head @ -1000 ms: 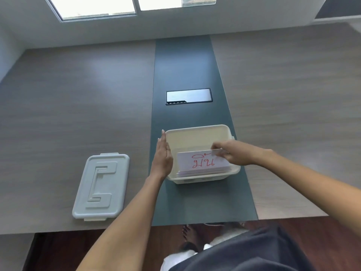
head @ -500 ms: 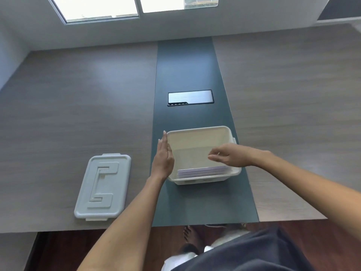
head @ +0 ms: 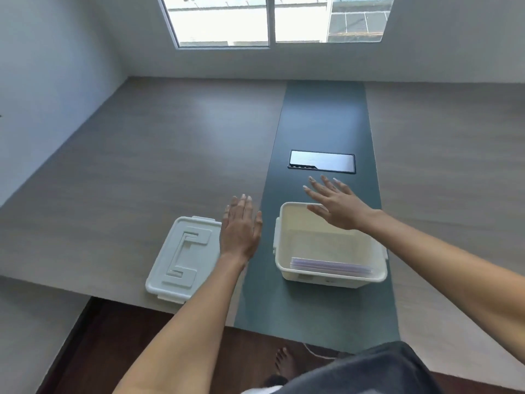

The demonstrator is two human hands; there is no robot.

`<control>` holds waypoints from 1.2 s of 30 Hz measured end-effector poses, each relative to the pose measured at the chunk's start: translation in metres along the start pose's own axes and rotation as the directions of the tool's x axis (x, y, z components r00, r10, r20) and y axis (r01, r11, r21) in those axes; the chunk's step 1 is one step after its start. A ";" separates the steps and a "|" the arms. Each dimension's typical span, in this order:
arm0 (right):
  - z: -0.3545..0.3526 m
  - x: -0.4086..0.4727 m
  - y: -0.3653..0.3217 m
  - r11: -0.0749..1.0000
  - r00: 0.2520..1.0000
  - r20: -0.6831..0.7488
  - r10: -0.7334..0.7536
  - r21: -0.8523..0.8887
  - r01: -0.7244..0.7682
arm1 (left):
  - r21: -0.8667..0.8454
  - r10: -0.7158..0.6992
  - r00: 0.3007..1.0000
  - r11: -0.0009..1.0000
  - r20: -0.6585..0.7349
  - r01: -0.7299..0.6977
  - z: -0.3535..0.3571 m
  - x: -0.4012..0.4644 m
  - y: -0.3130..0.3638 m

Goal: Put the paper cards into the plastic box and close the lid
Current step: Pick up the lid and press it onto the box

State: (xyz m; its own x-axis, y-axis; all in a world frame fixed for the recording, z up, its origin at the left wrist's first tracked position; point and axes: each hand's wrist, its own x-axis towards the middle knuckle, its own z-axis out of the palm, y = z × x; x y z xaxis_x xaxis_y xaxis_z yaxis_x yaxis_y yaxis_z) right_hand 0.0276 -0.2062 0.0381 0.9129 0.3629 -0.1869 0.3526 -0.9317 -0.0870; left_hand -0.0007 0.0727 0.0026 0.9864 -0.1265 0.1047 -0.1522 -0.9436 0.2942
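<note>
The cream plastic box (head: 287, 268) stands open on the dark green strip of the table. A stack of paper cards (head: 331, 268) leans against its near wall inside. The pale lid (head: 181, 258) lies flat on the wood to the left of the box. My left hand (head: 241, 228) hovers flat and open between the lid and the box, its edge over the lid's right corner. My right hand (head: 336, 204) is spread open above the box's far rim, holding nothing.
A black rectangular cable hatch (head: 322, 162) is set into the green strip (head: 315, 302) just beyond my right hand. The table's near edge runs just below the lid, with dark floor and a bare foot (head: 284, 364) beneath. A window fills the far wall.
My right hand let go of the cards, which now rest in the box, and rose toward the far rim. My left hand left the box's side and moved left toward the lid.
</note>
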 end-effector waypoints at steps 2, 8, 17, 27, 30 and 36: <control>0.000 0.015 -0.014 0.999 0.999 0.025 -0.025 -0.038 0.026 | 0.050 -0.015 1.000 0.999 -0.025 0.016 -0.009 -0.007 -0.016; 0.001 0.067 -0.074 0.985 0.987 0.060 -0.146 -0.080 0.150 | 0.085 -0.188 0.981 0.978 -0.040 0.191 -0.030 -0.043 -0.071; 0.019 0.127 -0.159 0.935 0.933 0.159 -0.323 -0.098 0.340 | 0.080 -0.486 0.873 0.869 -0.041 0.488 -0.042 -0.106 -0.142; 0.056 0.182 -0.220 0.901 0.869 0.275 -0.412 -0.018 0.433 | -0.116 -0.751 0.657 0.648 0.061 0.752 -0.017 -0.146 -0.171; 0.061 0.204 -0.218 0.915 0.862 0.330 -0.384 0.013 0.402 | -0.172 -0.791 0.599 0.577 0.126 0.798 -0.005 -0.147 -0.170; 0.075 0.238 -0.208 0.949 0.861 0.405 -0.307 0.061 0.310 | -0.370 -0.842 0.479 0.375 0.247 0.850 0.008 -0.134 -0.153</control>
State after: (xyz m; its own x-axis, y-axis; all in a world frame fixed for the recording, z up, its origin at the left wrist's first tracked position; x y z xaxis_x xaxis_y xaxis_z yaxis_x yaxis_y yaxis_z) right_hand 0.1561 0.0745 -0.0615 0.5943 0.6044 -0.5305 0.6053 -0.7705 -0.1999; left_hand -0.1086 0.2315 -0.0644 0.6162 0.6585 -0.4321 0.7585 -0.3484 0.5508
